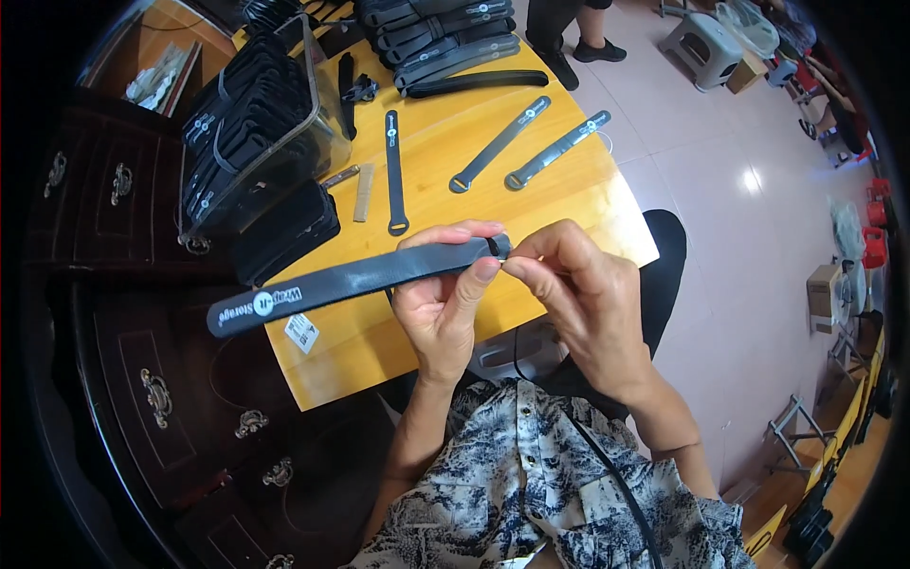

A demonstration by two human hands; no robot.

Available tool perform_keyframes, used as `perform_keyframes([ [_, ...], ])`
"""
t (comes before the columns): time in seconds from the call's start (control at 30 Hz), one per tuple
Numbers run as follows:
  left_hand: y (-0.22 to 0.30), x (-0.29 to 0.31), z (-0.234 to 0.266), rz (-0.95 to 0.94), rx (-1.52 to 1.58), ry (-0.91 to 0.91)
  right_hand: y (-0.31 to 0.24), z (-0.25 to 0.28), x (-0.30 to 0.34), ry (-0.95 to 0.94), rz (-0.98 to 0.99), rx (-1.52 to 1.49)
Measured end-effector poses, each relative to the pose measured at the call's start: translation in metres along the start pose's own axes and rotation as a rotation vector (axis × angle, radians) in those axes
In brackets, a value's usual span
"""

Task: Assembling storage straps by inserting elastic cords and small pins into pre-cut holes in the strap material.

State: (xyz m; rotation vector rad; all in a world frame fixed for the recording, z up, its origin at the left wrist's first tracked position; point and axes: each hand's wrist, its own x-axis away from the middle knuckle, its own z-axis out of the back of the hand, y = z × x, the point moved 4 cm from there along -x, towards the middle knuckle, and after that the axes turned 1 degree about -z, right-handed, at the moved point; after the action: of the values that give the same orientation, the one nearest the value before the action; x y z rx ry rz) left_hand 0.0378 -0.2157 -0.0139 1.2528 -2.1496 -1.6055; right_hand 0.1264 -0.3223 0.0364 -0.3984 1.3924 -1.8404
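My left hand is closed around a long dark grey strap near its right end, with the rest stretching out to the left over the table. A white round mark and white lettering sit near the strap's rounded left end. At the slotted right end, the thumb and forefinger of my right hand are pinched together against the strap; whatever lies between them is too small to make out. Beyond my hands lie three flat, shorter straps: a left one, a middle one and a right one.
Bundled black straps fill a clear plastic bin on the left of the yellow table. More straps are stacked at the back. A tan strip and a white label lie nearby. Dark drawers stand left.
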Motion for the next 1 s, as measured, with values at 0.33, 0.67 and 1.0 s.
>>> perform_keyframes([
  [0.33, -0.002, 0.003, -0.006, 0.006, 0.079, -0.035, -0.005, 0.003, 0.007, 0.03, 0.035, 0.068],
  [0.67, -0.004, 0.009, -0.005, 0.016, 0.118, -0.013, -0.004, 0.002, 0.015, -0.018, -0.052, -0.028],
  [1.0, -0.008, 0.013, -0.007, -0.139, -0.072, -0.007, 0.003, -0.009, 0.02, 0.035, -0.135, 0.023],
])
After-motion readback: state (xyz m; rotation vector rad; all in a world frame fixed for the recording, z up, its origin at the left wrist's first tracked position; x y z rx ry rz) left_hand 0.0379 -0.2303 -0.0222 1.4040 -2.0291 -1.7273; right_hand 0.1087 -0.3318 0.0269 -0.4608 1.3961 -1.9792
